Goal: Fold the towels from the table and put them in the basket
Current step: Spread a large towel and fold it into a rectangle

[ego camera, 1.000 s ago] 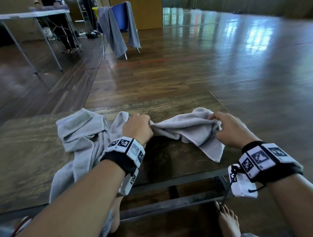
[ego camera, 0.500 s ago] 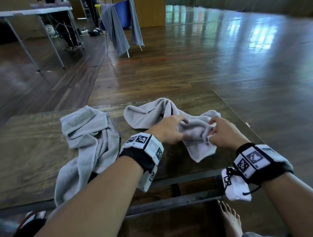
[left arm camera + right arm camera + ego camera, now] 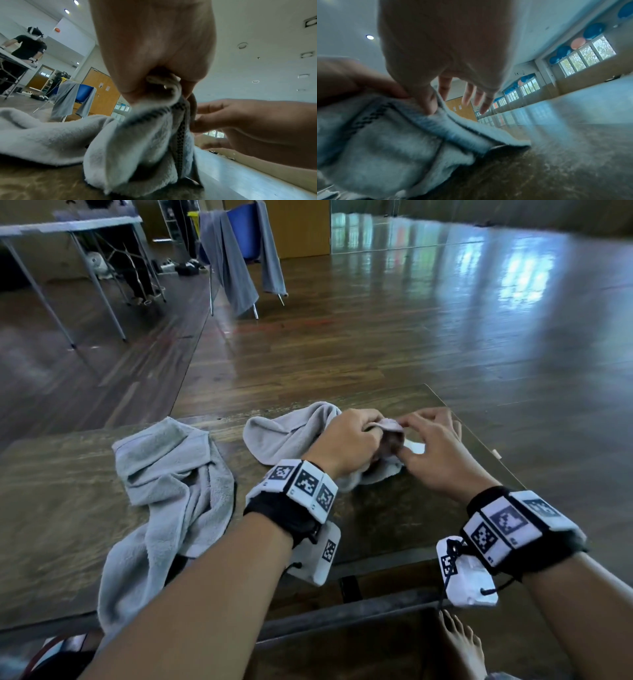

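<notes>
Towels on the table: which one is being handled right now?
The right-hand towel, gripped by the left hand and touched by the right hand. The other towel lies crumpled, untouched, hanging over the table's near edge.

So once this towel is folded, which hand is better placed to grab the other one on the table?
Left. The crumpled towel lies on the left hand's side; the right hand is at the table's opposite end, beyond the held towel.

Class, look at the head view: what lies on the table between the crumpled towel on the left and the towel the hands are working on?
Only bare table: the head view shows a dark wooden gap separating the crumpled towel from the held towel.
</notes>
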The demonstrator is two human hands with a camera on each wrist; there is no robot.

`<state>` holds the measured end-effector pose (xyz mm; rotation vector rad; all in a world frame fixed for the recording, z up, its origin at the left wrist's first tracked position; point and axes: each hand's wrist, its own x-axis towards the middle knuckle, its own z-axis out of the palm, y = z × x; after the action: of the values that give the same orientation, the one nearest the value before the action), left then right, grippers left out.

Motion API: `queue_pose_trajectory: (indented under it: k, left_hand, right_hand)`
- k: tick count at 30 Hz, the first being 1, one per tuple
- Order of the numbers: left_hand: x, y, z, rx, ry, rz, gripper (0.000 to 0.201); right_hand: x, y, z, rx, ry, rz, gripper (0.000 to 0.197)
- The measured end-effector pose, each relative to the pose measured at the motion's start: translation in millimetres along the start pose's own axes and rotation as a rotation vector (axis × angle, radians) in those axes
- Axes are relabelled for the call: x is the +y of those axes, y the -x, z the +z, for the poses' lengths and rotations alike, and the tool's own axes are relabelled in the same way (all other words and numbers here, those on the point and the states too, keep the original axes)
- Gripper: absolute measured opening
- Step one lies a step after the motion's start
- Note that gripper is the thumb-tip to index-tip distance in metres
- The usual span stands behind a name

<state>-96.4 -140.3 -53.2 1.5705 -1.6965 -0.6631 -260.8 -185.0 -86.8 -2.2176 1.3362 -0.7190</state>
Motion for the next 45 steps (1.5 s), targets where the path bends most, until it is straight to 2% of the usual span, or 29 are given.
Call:
queue_pose_trajectory:
  k: [2, 4, 6, 9, 12, 15, 19, 21, 22, 24, 25, 26, 27, 29, 31, 33, 36, 39, 42, 45]
  left_hand:
    - [-5, 1, -5, 0.019, -0.017, 0.000, 0.013]
    - [-12, 2, -11, 0.075, -0.077, 0.013, 0.006]
    - [-18, 5, -17, 0.126, -0.103, 0.060, 0.003]
    - [-23, 7, -29, 0.212, -0.153, 0.118, 0.011]
    - [-30, 8, -43, 0.386, -0.243, 0.124, 0.012]
    - [-40, 7, -60, 0.563, -0.303, 0.061, 0.014]
    - [-45, 12, -72, 0.668, -0.287, 0.025, 0.027]
    - [-44, 15, -74, 0.680, -0.210, 0.026, 0.027]
    - [-45, 16, -75, 0.675, -0.143, 0.012, 0.029]
    - [-49, 18, -79, 0.596, 0.044, -0.091, 0.041]
    - [-51, 19, -81, 0.502, 0.101, -0.169, 0.047]
    - [-53, 21, -84, 0.374, 0.057, -0.233, 0.051]
    - [-56, 24, -86, 0.231, -0.091, -0.280, 0.051]
    - [-62, 31, -91, -0.037, -0.424, -0.364, 0.045]
    - [-67, 39, -94, -0.222, -0.600, -0.433, 0.042]
    - [-74, 44, -95, -0.272, -0.616, -0.475, 0.045]
    - [-82, 47, -94, -0.187, -0.559, -0.391, 0.049]
    - [-91, 50, -83, -0.179, -0.428, -0.236, 0.040]
    - [-95, 55, -62, -0.283, -0.401, -0.169, 0.035]
    - [-97, 52, -47, -0.300, -0.360, -0.152, 0.032]
  right_hand:
    - [2, 2, -4, -0.048, 0.072, -0.010, 0.015]
    - [2, 2, -11, 0.009, 0.030, -0.008, 0.004]
    - [5, 3, -16, 0.066, 0.048, 0.000, 0.013]
    - [7, 4, -20, 0.072, 0.107, 0.009, 0.010]
    - [10, 4, -25, 0.098, 0.127, 0.001, 0.019]
    - [12, 0, -34, 0.230, 0.133, 0.023, 0.016]
    - [13, -9, -39, 0.490, 0.022, -0.042, 0.009]
    - [13, -11, -37, 0.516, -0.061, -0.083, 0.011]
    - [13, -13, -35, 0.474, -0.117, -0.098, 0.012]
    - [12, -14, -29, 0.281, -0.306, -0.107, 0.011]
    - [12, -13, -27, 0.150, -0.406, -0.099, 0.009]
    - [12, -12, -25, 0.025, -0.460, -0.090, 0.009]
    - [13, -11, -24, -0.094, -0.421, -0.098, 0.011]
    - [17, -8, -21, -0.282, -0.121, -0.144, 0.009]
    - [21, -6, -17, -0.331, 0.096, -0.153, 0.020]
    - [20, -7, -11, -0.247, 0.125, -0.114, 0.027]
    - [10, -10, 2, -0.159, 0.144, -0.147, 0.024]
    - [-2, -13, 16, -0.199, 0.105, -0.198, 0.025]
    - [-12, -15, 32, -0.291, 0.068, -0.227, 0.026]
    - [-13, -17, 45, -0.449, 0.081, -0.220, 0.009]
